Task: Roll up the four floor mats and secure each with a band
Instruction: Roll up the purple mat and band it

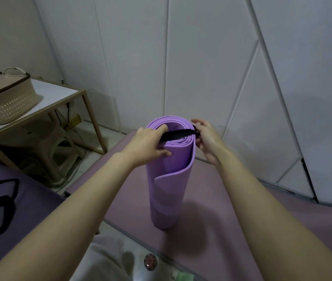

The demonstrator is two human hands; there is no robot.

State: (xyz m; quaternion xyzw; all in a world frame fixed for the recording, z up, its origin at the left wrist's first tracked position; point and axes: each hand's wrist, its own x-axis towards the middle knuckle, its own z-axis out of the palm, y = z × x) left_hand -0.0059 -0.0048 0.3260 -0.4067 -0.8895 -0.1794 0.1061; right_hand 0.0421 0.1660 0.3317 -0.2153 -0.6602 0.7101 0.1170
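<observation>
While left hand (pixel 147 146) grips mat (pixel 169 195), right hand (pixel 206 138) — apparently — pinches band (pixel 176 135).

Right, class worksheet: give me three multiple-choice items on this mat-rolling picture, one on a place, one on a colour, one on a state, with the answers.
1. Where does the rolled mat stand?
A. On a side table
B. Upright on the pink mat
C. Inside a basket

2. What colour is the band at the roll's top?
A. Black
B. White
C. Red

3. How is that band now?
A. Wrapped round the roll's middle
B. Stretched across the roll's open top end
C. Lying loose on the floor

Answers:
1 B, its lower end rests on the pink mat.
2 A, it shows black against the purple.
3 B, it spans the top between the left hand, which grips the rim, and the right hand, which pinches its end.
</observation>
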